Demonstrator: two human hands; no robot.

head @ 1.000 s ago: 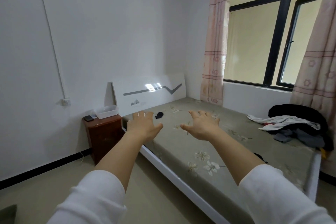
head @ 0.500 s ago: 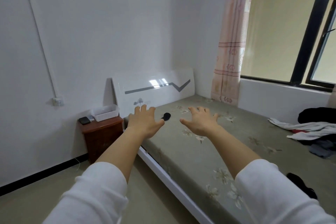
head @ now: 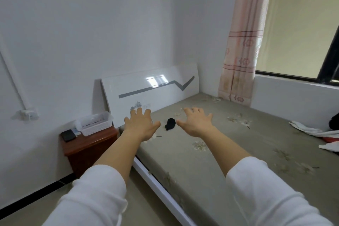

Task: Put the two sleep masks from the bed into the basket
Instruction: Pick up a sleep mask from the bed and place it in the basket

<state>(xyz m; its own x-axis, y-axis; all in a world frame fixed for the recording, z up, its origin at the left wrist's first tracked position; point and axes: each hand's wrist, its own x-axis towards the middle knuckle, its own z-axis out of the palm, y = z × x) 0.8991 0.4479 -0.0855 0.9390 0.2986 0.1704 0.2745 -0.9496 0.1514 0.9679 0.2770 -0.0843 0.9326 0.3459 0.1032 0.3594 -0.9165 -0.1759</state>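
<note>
Reaching with both hands spread and empty, the left hand (head: 141, 124) and right hand (head: 196, 123) flank one black sleep mask (head: 170, 124) on the bed (head: 211, 152), so the second, unseen here, risks being missed before the basket (head: 95, 124).

We make out only one small dark mask (head: 170, 124) near the headboard (head: 150, 91), its shape unclear, while the clothes (head: 319, 134) are cut off at the right edge and the basket's (head: 95, 123) inside stays hidden.
</note>
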